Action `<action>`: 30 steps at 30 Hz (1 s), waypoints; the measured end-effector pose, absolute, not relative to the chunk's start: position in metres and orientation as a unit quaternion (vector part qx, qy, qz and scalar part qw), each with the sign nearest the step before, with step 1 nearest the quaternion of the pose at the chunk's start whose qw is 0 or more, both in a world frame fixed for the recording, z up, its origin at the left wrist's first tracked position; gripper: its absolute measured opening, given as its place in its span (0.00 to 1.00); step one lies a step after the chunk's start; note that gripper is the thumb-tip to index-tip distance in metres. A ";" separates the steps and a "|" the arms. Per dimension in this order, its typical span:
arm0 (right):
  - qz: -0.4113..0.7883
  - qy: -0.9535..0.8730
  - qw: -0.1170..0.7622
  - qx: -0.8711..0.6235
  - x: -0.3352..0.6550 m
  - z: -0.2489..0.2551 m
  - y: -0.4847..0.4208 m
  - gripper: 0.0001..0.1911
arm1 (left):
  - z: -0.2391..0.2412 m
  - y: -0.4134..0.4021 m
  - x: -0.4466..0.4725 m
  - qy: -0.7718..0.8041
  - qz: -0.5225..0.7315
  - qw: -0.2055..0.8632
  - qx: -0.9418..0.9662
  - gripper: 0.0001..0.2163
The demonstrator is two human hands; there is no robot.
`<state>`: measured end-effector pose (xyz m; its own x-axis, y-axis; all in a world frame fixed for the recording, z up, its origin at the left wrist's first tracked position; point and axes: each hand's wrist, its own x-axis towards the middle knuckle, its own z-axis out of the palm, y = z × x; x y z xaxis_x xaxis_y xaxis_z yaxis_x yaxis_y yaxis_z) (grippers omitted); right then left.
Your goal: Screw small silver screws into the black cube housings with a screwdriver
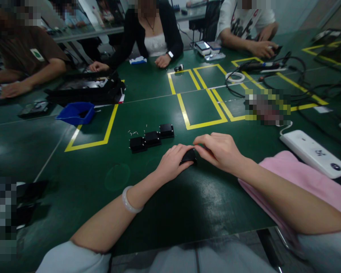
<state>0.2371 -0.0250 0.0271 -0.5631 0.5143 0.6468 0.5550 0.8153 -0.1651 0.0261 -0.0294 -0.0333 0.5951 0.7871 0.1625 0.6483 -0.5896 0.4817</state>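
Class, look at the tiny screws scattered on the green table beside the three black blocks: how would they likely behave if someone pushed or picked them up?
The screws look tiny and loose, so a push would probably scatter or roll them across the smooth green table. Being so small, they are likely light but fiddly to pinch with bare fingers. They lie close to the black blocks, so a sweep might drive some against those.

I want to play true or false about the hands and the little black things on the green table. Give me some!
1. Both hands touch one small black plastic block. True: the left hand covers it and the right hand pinches its edge.
2. Five black blocks sit in a row behind the hands. False: three black blocks sit there.
3. The blue plastic bin is on the left. True.
4. Tiny silver screws lie inside the blue bin. False: they lie loose on the green table.
5. The left wrist wears a pale bangle. True.
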 end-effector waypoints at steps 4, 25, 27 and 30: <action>-0.036 -0.877 0.361 -0.314 0.235 0.024 -0.025 0.08 | -0.033 -0.029 0.026 0.414 0.179 0.190 0.872 0.18; -0.069 -0.878 0.377 -0.285 0.235 0.026 -0.026 0.08 | -0.033 -0.030 0.026 0.416 0.177 0.188 0.872 0.19; -0.068 -0.879 0.376 -0.284 0.235 0.026 -0.026 0.08 | -0.032 -0.030 0.026 0.418 0.176 0.188 0.871 0.18; -0.065 -0.881 0.371 -0.288 0.235 0.026 -0.025 0.09 | -0.032 -0.030 0.026 0.419 0.172 0.185 0.872 0.18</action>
<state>0.2349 -0.0254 0.0256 -0.5598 0.4587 0.6901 0.5546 0.8262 -0.0993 0.0263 -0.0300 -0.0324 0.5894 0.7948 0.1445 0.6673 -0.5799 0.4673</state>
